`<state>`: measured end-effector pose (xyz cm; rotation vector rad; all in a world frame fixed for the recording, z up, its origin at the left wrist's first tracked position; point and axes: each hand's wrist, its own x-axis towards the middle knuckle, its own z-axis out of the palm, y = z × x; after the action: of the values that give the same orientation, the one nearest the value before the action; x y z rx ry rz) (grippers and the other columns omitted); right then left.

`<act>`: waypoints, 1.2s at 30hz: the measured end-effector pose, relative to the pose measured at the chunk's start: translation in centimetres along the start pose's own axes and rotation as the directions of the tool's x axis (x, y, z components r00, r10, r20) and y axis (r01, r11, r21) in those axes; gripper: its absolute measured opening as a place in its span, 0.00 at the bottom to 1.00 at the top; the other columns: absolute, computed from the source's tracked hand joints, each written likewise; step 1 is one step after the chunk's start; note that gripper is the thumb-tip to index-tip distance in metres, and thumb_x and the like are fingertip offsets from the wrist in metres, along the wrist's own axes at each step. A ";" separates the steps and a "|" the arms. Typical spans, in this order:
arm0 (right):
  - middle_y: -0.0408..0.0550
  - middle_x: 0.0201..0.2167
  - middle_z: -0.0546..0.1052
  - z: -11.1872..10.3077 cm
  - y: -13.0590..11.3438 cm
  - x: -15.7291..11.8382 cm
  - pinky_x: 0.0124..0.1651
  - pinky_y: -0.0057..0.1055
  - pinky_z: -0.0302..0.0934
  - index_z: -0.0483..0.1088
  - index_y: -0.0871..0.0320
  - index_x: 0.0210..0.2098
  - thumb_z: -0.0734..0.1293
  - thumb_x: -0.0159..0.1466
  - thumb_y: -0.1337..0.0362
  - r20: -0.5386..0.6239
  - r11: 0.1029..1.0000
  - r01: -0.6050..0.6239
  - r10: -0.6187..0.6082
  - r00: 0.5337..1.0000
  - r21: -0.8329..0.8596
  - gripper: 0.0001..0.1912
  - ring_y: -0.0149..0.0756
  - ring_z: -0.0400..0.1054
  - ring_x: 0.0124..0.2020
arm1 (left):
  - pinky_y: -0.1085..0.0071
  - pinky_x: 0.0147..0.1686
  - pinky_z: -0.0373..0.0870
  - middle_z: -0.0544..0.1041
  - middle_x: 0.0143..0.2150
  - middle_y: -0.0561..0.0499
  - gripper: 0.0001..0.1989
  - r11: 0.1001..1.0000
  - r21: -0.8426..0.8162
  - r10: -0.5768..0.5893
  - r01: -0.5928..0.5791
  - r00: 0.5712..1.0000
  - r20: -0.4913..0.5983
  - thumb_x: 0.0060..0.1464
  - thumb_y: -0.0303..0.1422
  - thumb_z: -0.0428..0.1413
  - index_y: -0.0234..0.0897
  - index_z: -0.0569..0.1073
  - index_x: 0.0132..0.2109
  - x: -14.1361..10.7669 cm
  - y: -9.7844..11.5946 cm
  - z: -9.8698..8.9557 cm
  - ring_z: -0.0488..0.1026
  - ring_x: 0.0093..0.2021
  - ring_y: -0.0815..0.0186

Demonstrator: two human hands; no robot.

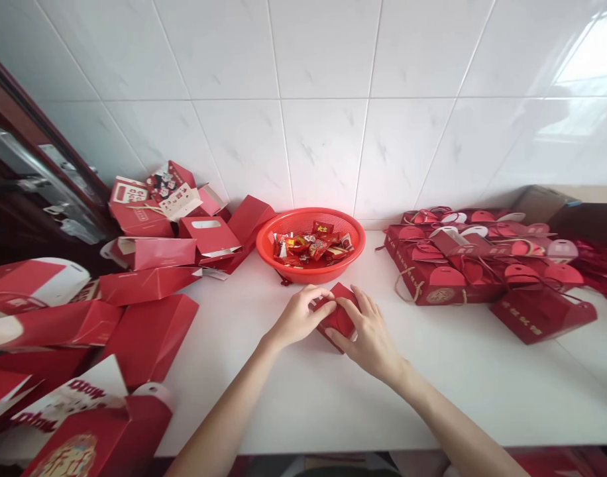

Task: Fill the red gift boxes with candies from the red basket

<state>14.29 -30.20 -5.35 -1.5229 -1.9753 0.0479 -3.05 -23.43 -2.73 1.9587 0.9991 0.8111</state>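
On the white table, a small red gift box (341,318) stands between my two hands. My left hand (303,313) grips its left upper edge, thumb and fingers bent over the top flaps. From the right, my right hand (370,334) curls around the top and near side, its fingertips close to those of the left. The fingers hide much of the lid. Just behind the box sits a red plastic basket (311,273) with wrapped candies (319,246) inside.
Unfinished-looking red boxes (149,331) lie piled along the left side. Closed red boxes with cord handles (447,271) stand in rows at the right, a brown carton (582,193) behind them. A tiled wall (323,146) rises at the back; a dark door with a metal handle (40,179) borders the left.
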 end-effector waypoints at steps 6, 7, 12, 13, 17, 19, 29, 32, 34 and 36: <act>0.63 0.62 0.67 -1.0 -0.3 -0.9 0.57 0.54 0.66 0.63 0.55 0.63 0.69 0.64 0.56 -0.010 0.999 -0.017 0.017 1.000 -0.030 0.30 0.56 0.64 0.61 | 0.64 0.49 0.76 0.77 0.52 0.43 0.18 0.996 -0.085 0.042 -0.034 0.994 0.100 0.61 0.45 0.56 0.38 0.77 0.51 0.0 0.0 0.3 0.75 0.53 0.56; 0.64 0.62 0.67 -1.2 -0.4 -1.0 0.56 0.53 0.66 0.62 0.56 0.64 0.69 0.64 0.57 -0.019 0.999 -0.027 0.026 0.999 -0.045 0.31 0.57 0.65 0.61 | 0.63 0.50 0.75 0.77 0.53 0.43 0.19 0.994 -0.099 0.051 -0.039 0.992 0.120 0.61 0.45 0.56 0.38 0.77 0.52 0.0 -0.1 0.4 0.74 0.54 0.56; 0.61 0.58 0.71 -2.3 -0.1 -2.0 0.55 0.51 0.67 0.70 0.55 0.58 0.71 0.61 0.60 -0.071 0.997 -0.072 0.069 0.995 -0.041 0.26 0.54 0.68 0.55 | 0.61 0.57 0.72 0.74 0.60 0.43 0.24 0.984 -0.179 0.060 -0.022 0.976 0.208 0.61 0.49 0.56 0.40 0.75 0.58 -0.1 0.1 0.5 0.72 0.59 0.54; 0.59 0.58 0.71 -2.7 0.1 -2.3 0.55 0.51 0.67 0.70 0.54 0.56 0.71 0.60 0.60 -0.080 0.997 -0.076 0.073 0.994 -0.030 0.24 0.53 0.68 0.55 | 0.61 0.57 0.72 0.74 0.61 0.43 0.26 0.981 -0.194 0.049 -0.008 0.977 0.209 0.61 0.50 0.55 0.40 0.74 0.59 -0.1 0.1 0.5 0.72 0.59 0.54; 0.59 0.58 0.72 -5.5 1.7 -4.0 0.55 0.51 0.67 0.72 0.54 0.54 0.71 0.60 0.58 -0.177 0.996 -0.093 0.091 0.980 -0.003 0.23 0.53 0.68 0.55 | 0.60 0.57 0.73 0.76 0.58 0.43 0.27 0.981 -0.190 0.006 0.032 0.981 0.192 0.60 0.52 0.55 0.39 0.75 0.57 -0.1 0.3 0.3 0.75 0.56 0.54; 0.58 0.57 0.72 -8.2 2.9 -5.0 0.55 0.50 0.67 0.73 0.53 0.54 0.71 0.61 0.55 -0.269 0.992 -0.128 0.125 0.955 0.008 0.22 0.52 0.69 0.56 | 0.59 0.57 0.73 0.78 0.56 0.43 0.26 0.986 -0.164 -0.010 0.041 0.983 0.183 0.59 0.53 0.55 0.39 0.77 0.54 0.0 0.1 0.1 0.76 0.54 0.54; 0.57 0.44 0.74 -27.4 14.7 -5.7 0.61 0.53 0.52 0.75 0.54 0.43 0.74 0.52 0.55 -0.805 0.785 -0.606 0.275 0.525 -0.127 0.20 0.53 0.62 0.53 | 0.59 0.57 0.73 0.81 0.53 0.45 0.24 0.998 -0.065 -0.009 0.023 0.978 0.206 0.59 0.52 0.55 0.40 0.79 0.51 0.3 -1.0 0.1 0.76 0.55 0.54; 0.58 0.42 0.72 -29.3 19.2 -4.6 0.59 0.52 0.49 0.74 0.56 0.39 0.75 0.51 0.60 -0.806 0.640 -0.764 0.408 0.428 -0.082 0.16 0.53 0.59 0.53 | 0.60 0.57 0.73 0.81 0.53 0.46 0.23 0.999 -0.044 -0.007 0.017 0.974 0.225 0.59 0.51 0.55 0.40 0.79 0.51 0.4 -1.3 0.2 0.77 0.55 0.54; 0.56 0.39 0.72 -29.4 22.1 -4.4 0.54 0.50 0.51 0.73 0.54 0.35 0.76 0.49 0.62 -0.788 0.564 -0.818 0.450 0.421 -0.115 0.14 0.50 0.60 0.49 | 0.60 0.57 0.73 0.81 0.53 0.46 0.23 0.999 -0.037 -0.019 0.028 0.973 0.229 0.59 0.50 0.56 0.40 0.79 0.51 0.4 -1.5 0.1 0.77 0.54 0.54; 0.53 0.32 0.71 -29.0 24.8 -4.9 0.46 0.47 0.54 0.70 0.54 0.28 0.76 0.47 0.64 -0.782 0.554 -0.814 0.423 0.458 -0.177 0.13 0.46 0.60 0.40 | 0.60 0.57 0.73 0.81 0.53 0.45 0.23 0.999 -0.036 -0.028 0.037 0.974 0.226 0.59 0.50 0.56 0.39 0.79 0.51 0.5 -1.7 0.1 0.77 0.54 0.54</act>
<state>50.62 -36.18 5.73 -2.1946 -0.7176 -0.7128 -3.36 -22.41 -4.08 1.9452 0.8708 0.5707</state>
